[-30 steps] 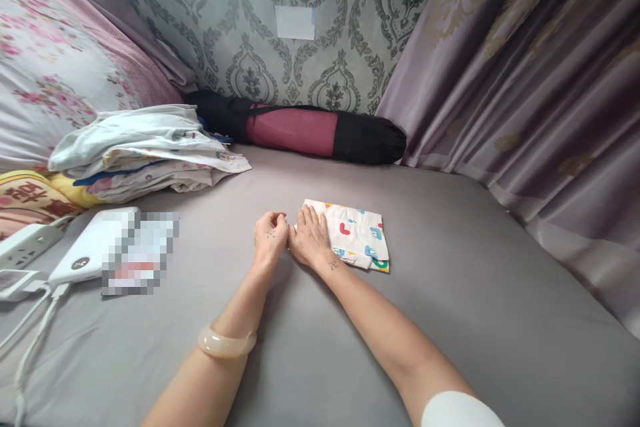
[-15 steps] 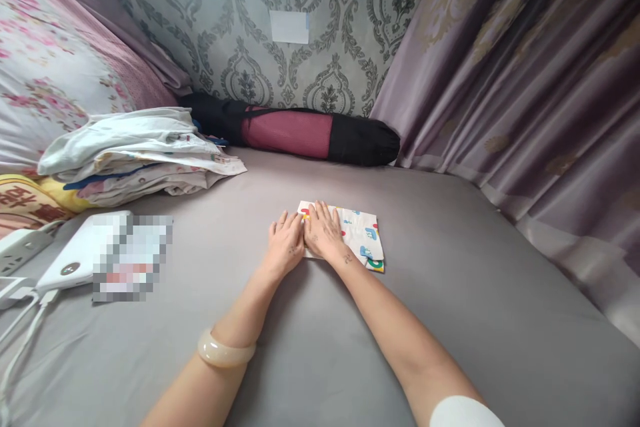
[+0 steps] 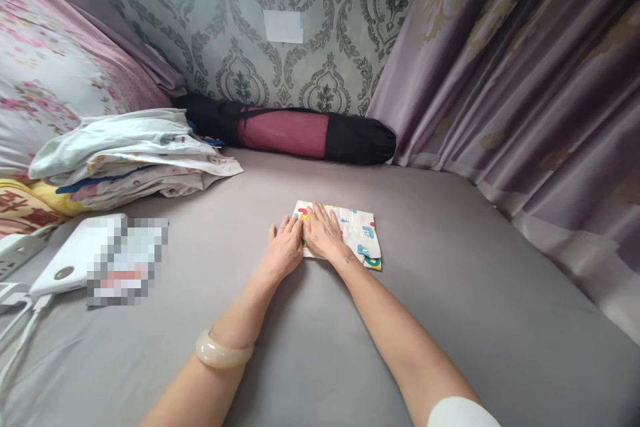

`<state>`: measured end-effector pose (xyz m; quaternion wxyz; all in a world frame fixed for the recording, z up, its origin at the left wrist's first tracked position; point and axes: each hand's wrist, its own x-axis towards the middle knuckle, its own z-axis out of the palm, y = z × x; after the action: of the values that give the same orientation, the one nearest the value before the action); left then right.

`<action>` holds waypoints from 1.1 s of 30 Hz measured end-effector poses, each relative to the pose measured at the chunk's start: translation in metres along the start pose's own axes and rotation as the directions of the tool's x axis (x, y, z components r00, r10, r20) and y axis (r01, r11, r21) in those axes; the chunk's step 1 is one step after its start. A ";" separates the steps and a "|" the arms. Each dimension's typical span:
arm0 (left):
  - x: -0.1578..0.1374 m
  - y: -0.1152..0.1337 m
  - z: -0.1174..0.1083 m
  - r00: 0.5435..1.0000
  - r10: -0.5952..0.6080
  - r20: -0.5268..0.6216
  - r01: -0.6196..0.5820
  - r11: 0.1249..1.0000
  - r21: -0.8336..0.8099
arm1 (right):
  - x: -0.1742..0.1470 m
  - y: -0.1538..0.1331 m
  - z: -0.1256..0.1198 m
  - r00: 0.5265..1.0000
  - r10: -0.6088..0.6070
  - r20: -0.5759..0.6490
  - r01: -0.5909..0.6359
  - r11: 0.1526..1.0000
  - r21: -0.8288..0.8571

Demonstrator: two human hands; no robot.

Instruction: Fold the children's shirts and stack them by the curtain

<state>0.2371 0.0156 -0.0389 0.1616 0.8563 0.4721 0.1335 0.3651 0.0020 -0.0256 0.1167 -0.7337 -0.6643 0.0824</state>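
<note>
Lying flat with its fingers slightly fanned, the right hand (image 3: 323, 232) covers the left part of a folded cloth (image 3: 357, 227) on the grey sheet (image 3: 450, 267), in front of the person. The left hand (image 3: 285, 243) is palm down at the cloth's left edge, fingers outstretched and side by side, close against the right hand; its thumb is hidden, so I cannot tell whether it pinches the edge. The cloth's print shows red, blue and yellow shapes, some resembling letters: a blue one like a small "m", and a green ring on yellow at the near right corner. At the far left, a yellow and peach cushion (image 3: 20, 203) bears large dark red characters, cut off by the picture's edge, which I cannot read with certainty. Near it, a white device (image 3: 80, 250) with a plugged-in white cable (image 3: 25, 340) carries a dark oval badge (image 3: 64, 273) whose marks are too small to make out. Beside the device, a flat item (image 3: 130, 260) is pixelated, hiding any lettering. On the patterned wall (image 3: 325, 83) hangs a white card (image 3: 283, 26), too far off for any print to be told. Small dark marks show on the right wrist.
</note>
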 end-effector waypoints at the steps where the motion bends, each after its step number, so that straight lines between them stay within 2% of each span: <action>1: 0.000 0.000 0.000 1.000 0.011 -0.002 -0.011 1.000 0.008 | -0.001 0.002 -0.002 1.000 0.011 0.001 -0.011 1.000 0.002; 7: -0.003 0.010 -0.001 0.994 0.102 -0.025 -0.101 0.994 0.038 | -0.010 0.021 -0.009 0.995 0.099 -0.035 -0.099 0.995 -0.020; 11: -0.005 0.015 0.001 0.991 0.128 0.028 -0.129 0.991 0.034 | -0.013 0.026 -0.005 0.994 0.105 -0.024 -0.106 0.994 -0.018; 22: -0.005 0.015 0.001 0.990 0.130 0.049 -0.134 0.987 0.092 | -0.014 0.026 -0.004 0.994 0.101 -0.050 -0.101 0.995 0.002; 33: -0.008 0.019 -0.005 0.988 0.111 0.109 -0.126 0.983 0.135 | -0.025 0.042 -0.011 0.969 0.241 -0.053 -0.244 0.969 -0.049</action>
<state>0.2457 -0.0005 -0.0274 0.1157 0.8978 0.4198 0.0656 0.4061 -0.0276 -0.0280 0.1008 -0.8141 -0.5687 0.0607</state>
